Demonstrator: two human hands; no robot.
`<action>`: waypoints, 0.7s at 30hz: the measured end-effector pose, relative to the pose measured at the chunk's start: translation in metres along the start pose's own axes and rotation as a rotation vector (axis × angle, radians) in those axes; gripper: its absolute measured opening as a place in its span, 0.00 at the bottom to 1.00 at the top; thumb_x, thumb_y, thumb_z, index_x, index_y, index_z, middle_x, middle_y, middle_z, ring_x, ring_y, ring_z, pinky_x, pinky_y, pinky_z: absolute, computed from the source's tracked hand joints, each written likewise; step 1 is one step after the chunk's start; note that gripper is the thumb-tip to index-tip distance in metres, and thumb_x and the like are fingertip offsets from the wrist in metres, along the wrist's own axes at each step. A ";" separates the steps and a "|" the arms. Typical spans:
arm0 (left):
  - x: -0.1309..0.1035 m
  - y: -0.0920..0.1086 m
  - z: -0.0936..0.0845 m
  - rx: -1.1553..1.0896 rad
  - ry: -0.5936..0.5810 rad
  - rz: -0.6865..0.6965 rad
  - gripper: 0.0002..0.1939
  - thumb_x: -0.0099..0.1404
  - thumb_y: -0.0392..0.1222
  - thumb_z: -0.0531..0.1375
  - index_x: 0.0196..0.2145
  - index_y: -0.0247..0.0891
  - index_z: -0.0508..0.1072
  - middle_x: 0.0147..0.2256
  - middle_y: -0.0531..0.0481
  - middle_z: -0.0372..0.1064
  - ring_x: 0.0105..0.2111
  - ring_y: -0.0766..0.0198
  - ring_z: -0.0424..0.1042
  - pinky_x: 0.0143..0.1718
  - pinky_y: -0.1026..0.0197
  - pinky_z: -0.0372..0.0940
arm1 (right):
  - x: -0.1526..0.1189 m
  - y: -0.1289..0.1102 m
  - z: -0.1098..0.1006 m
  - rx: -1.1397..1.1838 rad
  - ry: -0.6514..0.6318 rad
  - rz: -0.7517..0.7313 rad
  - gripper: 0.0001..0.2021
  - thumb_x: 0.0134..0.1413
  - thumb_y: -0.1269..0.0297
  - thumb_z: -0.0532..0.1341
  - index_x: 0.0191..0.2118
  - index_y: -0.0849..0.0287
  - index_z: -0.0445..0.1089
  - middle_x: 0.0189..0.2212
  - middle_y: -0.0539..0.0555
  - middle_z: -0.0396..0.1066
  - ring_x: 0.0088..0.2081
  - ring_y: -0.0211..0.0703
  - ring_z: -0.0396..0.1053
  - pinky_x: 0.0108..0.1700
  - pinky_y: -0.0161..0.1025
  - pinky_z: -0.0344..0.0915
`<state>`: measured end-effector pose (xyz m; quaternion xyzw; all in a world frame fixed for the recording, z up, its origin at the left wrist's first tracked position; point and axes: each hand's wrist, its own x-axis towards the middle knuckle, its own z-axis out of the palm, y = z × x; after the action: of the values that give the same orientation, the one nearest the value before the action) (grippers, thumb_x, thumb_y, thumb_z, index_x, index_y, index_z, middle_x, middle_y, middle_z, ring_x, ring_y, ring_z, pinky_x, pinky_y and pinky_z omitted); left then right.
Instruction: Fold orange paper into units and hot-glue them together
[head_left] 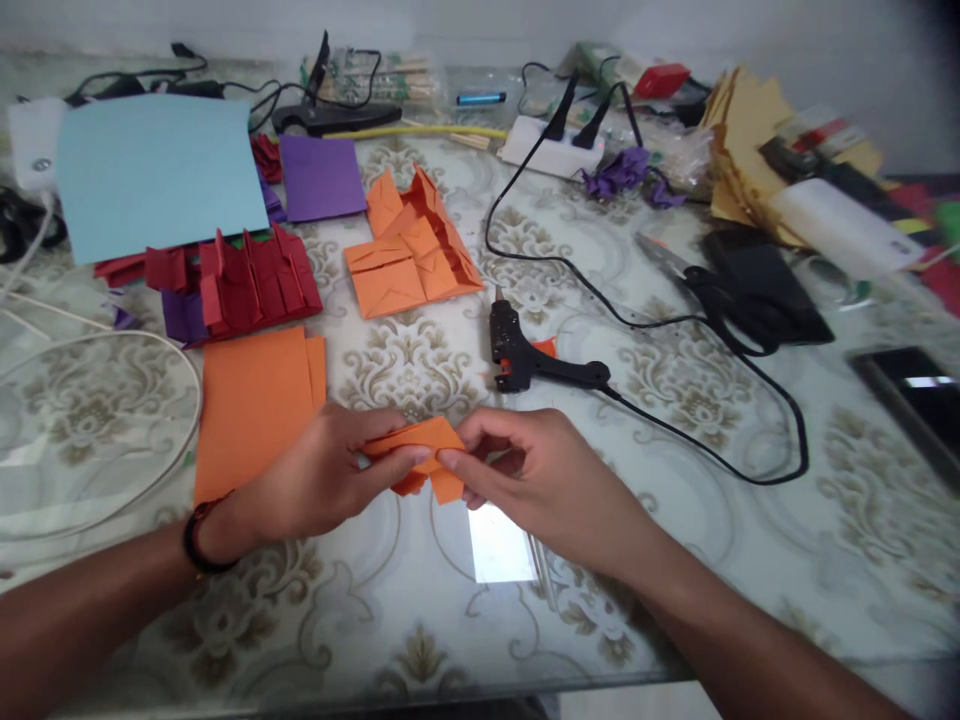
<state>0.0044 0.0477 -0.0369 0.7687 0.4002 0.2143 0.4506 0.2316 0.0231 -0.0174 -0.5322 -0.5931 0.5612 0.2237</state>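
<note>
Both hands pinch one piece of folded orange paper (pixel 429 436) above the near middle of the table. My left hand (pixel 330 462) grips its left end, thumb on top and fingers hidden behind. On the right end, my right hand (pixel 532 475) presses with thumb and fingertips. Orange sheets (pixel 255 400) lie beside my left wrist. Farther back rest several folded orange paper pieces (pixel 409 255), partly standing up. A black glue gun (pixel 544 355) lies just beyond my right hand, its nozzle pointing away.
Folded red paper pieces (pixel 259 280), a light blue sheet (pixel 161 175) and a purple square (pixel 322 178) are at the left. The glue gun's cord loops right toward a white power strip (pixel 551 147). Black scissors (pixel 724 295) and phones (pixel 911 395) lie right.
</note>
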 end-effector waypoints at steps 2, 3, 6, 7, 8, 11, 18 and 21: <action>0.000 0.000 0.000 -0.008 0.029 -0.018 0.17 0.73 0.44 0.60 0.25 0.36 0.70 0.20 0.58 0.60 0.21 0.73 0.57 0.21 0.67 0.50 | 0.001 -0.001 -0.001 0.014 0.038 -0.022 0.10 0.63 0.61 0.64 0.30 0.57 0.72 0.24 0.48 0.74 0.26 0.37 0.72 0.28 0.33 0.66; 0.000 -0.001 0.000 -0.006 0.022 -0.027 0.17 0.72 0.44 0.61 0.25 0.36 0.69 0.20 0.59 0.58 0.21 0.73 0.55 0.21 0.67 0.49 | 0.001 -0.002 -0.001 0.015 0.051 -0.037 0.09 0.62 0.62 0.64 0.31 0.58 0.73 0.24 0.48 0.74 0.26 0.37 0.71 0.28 0.33 0.66; -0.001 0.000 -0.001 0.006 -0.047 -0.055 0.17 0.70 0.43 0.61 0.24 0.36 0.67 0.21 0.59 0.54 0.21 0.73 0.52 0.20 0.68 0.47 | 0.001 -0.003 -0.001 -0.005 0.083 -0.080 0.09 0.63 0.63 0.64 0.31 0.58 0.74 0.25 0.48 0.74 0.27 0.36 0.69 0.29 0.33 0.65; -0.001 0.001 -0.001 0.008 -0.064 -0.058 0.17 0.70 0.43 0.61 0.24 0.36 0.66 0.21 0.59 0.54 0.21 0.73 0.52 0.20 0.68 0.48 | 0.001 -0.003 0.000 -0.009 0.084 -0.089 0.09 0.63 0.63 0.64 0.31 0.58 0.74 0.25 0.48 0.74 0.27 0.36 0.69 0.29 0.33 0.65; -0.001 0.001 -0.001 0.009 -0.070 -0.053 0.17 0.70 0.43 0.61 0.24 0.36 0.66 0.21 0.59 0.55 0.21 0.73 0.52 0.20 0.68 0.48 | 0.001 -0.004 0.001 -0.008 0.082 -0.092 0.09 0.63 0.62 0.64 0.31 0.58 0.74 0.25 0.48 0.74 0.27 0.36 0.68 0.29 0.33 0.65; 0.000 0.004 0.000 0.011 -0.012 0.001 0.18 0.71 0.43 0.60 0.24 0.37 0.65 0.20 0.58 0.58 0.21 0.72 0.56 0.21 0.68 0.52 | 0.000 -0.006 0.003 0.032 0.072 -0.084 0.10 0.64 0.60 0.64 0.32 0.58 0.74 0.26 0.49 0.75 0.28 0.37 0.69 0.30 0.34 0.66; 0.004 0.003 -0.005 0.007 0.158 -0.126 0.11 0.70 0.42 0.59 0.30 0.38 0.67 0.23 0.56 0.71 0.23 0.68 0.70 0.24 0.68 0.59 | 0.005 0.001 -0.036 -0.539 0.435 -0.316 0.13 0.69 0.62 0.56 0.49 0.58 0.76 0.46 0.60 0.78 0.49 0.52 0.75 0.54 0.48 0.70; 0.007 0.000 -0.009 0.166 0.230 -0.096 0.11 0.68 0.42 0.61 0.29 0.37 0.69 0.21 0.58 0.65 0.21 0.71 0.62 0.22 0.67 0.52 | 0.012 0.019 -0.063 -0.827 0.552 -0.288 0.20 0.63 0.59 0.60 0.56 0.65 0.72 0.51 0.69 0.73 0.55 0.64 0.70 0.59 0.60 0.66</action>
<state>0.0018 0.0582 -0.0327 0.7537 0.5017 0.2453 0.3465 0.2892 0.0569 -0.0215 -0.6174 -0.7513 0.0822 0.2179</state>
